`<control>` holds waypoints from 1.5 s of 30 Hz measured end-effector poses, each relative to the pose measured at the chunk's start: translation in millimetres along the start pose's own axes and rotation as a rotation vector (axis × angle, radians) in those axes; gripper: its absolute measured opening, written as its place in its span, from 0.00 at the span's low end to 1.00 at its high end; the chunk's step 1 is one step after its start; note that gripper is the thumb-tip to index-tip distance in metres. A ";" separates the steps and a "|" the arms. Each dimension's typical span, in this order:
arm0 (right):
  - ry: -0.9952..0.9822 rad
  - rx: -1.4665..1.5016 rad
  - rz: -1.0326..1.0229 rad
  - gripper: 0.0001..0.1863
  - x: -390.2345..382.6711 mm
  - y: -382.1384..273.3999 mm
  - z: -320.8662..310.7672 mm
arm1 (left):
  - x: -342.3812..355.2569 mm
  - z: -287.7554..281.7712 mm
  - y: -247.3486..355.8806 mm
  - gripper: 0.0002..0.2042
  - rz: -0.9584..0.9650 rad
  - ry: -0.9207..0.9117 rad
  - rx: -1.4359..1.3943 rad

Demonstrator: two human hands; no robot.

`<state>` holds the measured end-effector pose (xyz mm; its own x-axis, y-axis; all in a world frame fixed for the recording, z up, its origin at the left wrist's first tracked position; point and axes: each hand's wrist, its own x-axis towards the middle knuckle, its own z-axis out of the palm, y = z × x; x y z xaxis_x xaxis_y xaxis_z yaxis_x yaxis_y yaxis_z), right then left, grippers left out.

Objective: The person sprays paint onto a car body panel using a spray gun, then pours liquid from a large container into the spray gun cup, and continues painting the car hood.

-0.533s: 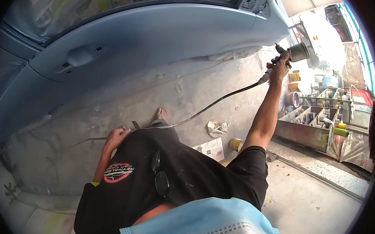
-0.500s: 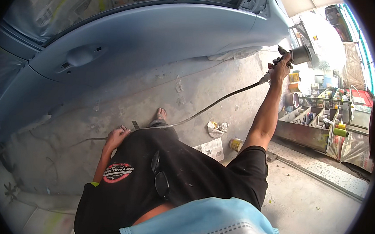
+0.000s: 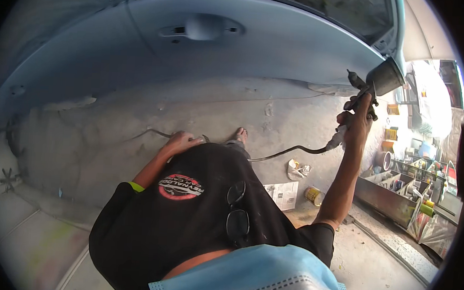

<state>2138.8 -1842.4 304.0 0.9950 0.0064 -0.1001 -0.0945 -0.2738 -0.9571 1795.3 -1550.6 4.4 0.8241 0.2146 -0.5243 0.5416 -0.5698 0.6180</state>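
Note:
My right hand (image 3: 357, 123) is closed around the handle of a spray gun (image 3: 386, 77), which has a grey metal cup on it. The gun is held out to the right, close to the far end of a blue-grey car door (image 3: 280, 47). From its handle a dark air hose (image 3: 295, 148) sags back toward my waist. At my left side, my left hand (image 3: 181, 143) has its fingers curled round the same hose, partly hidden by my shirt. The door has an oval handle recess (image 3: 204, 27) without a visible handle, and its window is covered.
To the right stands a metal rack (image 3: 388, 193) with cans and bottles in compartments. A yellow can (image 3: 314, 196), newspaper (image 3: 282, 195) and crumpled paper (image 3: 298, 170) lie on the concrete floor. Several yellow tins stand beyond my right hand. A raised strip (image 3: 390, 242) crosses the floor.
I have shifted left along the car, so the door and floor items sit farther right in view. The spray gun has come back toward the door's end, still in my right hand.

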 end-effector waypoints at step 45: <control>-0.460 -0.102 -0.228 0.31 -183.8 -159.4 217.0 | -78.1 -49.4 -90.4 0.27 0.165 0.008 -0.169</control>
<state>1963.8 -1591.3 416.0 0.8701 0.4923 -0.0227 0.1498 -0.3080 -0.9395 1690.2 -1476.7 18.3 0.9048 0.1357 -0.4036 0.4186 -0.4572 0.7847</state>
